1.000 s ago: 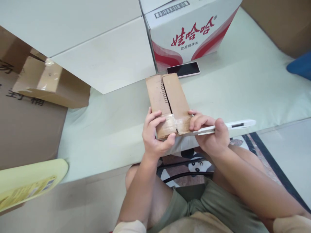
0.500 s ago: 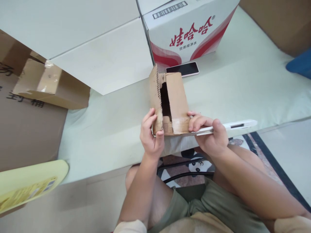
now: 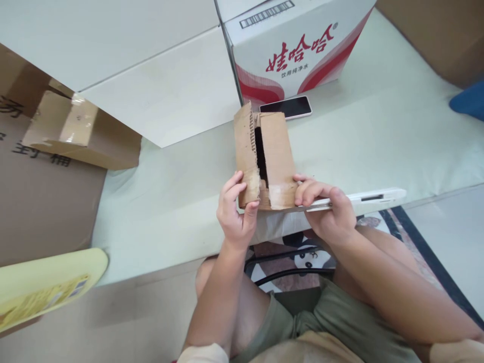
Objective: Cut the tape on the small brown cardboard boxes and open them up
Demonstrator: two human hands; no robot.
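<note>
I have the small brown cardboard box (image 3: 279, 156) between both hands at the tabletop's (image 3: 359, 146) near side, its top flaps parted over a dark slot, the left flap (image 3: 244, 143) ragged-edged. My left hand's (image 3: 237, 222) grip is closed on that flap; my right (image 3: 333, 209) grips a slim white box cutter (image 3: 380, 197) against the box's right corner. Pale green cloth stretches rightward; a black-screened phone (image 3: 288, 107) and a white-and-red carton (image 3: 298, 60) bound the far side.
</note>
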